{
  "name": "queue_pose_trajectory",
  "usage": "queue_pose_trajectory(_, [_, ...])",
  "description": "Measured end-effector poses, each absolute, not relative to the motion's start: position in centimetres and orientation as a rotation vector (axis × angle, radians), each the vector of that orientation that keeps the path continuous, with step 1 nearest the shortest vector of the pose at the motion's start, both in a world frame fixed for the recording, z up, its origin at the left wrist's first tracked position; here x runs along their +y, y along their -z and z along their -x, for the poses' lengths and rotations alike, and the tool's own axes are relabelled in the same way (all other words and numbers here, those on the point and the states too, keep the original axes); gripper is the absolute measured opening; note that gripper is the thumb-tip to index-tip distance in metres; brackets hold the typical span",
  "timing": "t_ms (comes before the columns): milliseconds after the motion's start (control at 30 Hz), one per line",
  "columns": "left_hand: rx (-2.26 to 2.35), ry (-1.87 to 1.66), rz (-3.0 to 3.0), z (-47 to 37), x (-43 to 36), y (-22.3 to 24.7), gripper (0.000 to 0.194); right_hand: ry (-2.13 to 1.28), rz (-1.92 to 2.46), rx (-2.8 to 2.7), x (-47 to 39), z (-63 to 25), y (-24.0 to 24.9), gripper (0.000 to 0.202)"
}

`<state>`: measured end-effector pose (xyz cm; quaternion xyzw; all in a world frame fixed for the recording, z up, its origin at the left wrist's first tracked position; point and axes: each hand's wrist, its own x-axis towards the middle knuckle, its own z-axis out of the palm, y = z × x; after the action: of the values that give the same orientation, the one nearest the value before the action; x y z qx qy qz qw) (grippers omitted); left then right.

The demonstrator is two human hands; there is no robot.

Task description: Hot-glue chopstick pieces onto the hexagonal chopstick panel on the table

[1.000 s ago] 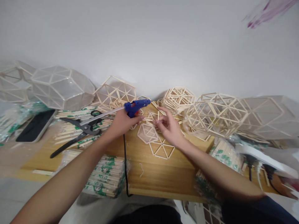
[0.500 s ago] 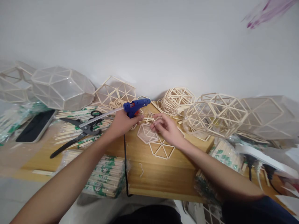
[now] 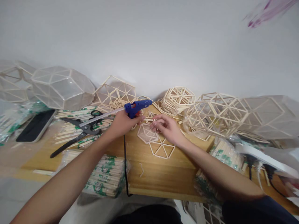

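Observation:
My left hand (image 3: 125, 123) is wrapped round a blue glue gun (image 3: 139, 107), whose clear glue stick points back to the left and whose nozzle points right. Closed in a pinch, my right hand (image 3: 167, 127) has small wooden sticks (image 3: 149, 120) at its fingertips, close to the left fingertips. Below the hands a hexagonal stick frame with a pale film (image 3: 147, 133) lies on the wooden table (image 3: 161, 180). An open hexagonal frame with spokes (image 3: 162, 149) lies beside it, nearer the table's front edge.
Black pliers (image 3: 87, 129) and a phone (image 3: 36, 126) are on the left. Bagged sticks (image 3: 105, 177) sit in front. Stick domes (image 3: 217, 113) and stacked frames (image 3: 178, 99) stand along the wall. A power strip (image 3: 268, 160) is at right; a black cord hangs down centre.
The glue gun has shifted slightly right. My right fingers have closed in on the small sticks near the left fingertips.

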<state>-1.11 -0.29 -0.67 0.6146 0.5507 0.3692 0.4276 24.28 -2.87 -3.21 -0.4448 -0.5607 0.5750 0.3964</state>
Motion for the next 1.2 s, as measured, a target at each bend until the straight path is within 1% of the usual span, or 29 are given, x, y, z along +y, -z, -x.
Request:
queue_pose_trajectory(300, [1.361,-0.895,-1.546,0.98,-0.47,0.14,0.056,-1.454,1.154,-1.404,-2.73,-24.26,3.22,0.056])
queue_pose_trajectory(633, [1.411,-0.901,-1.575,1.23,-0.26,0.6,0.045,-1.442,1.156,-1.418,-2.73,-24.3,2.96,0.057])
queue_pose_trajectory(900, [1.405,-0.902,-1.556,1.05,-0.46,0.23,0.053,-1.401,1.16,-1.46,-2.69,-24.42,3.03,0.055])
queue_pose_trajectory(1200, [1.444,-0.893,-1.61,1.23,-0.36,0.63,0.042,-1.372,1.163,-1.501,-2.67,-24.48,3.31,0.051])
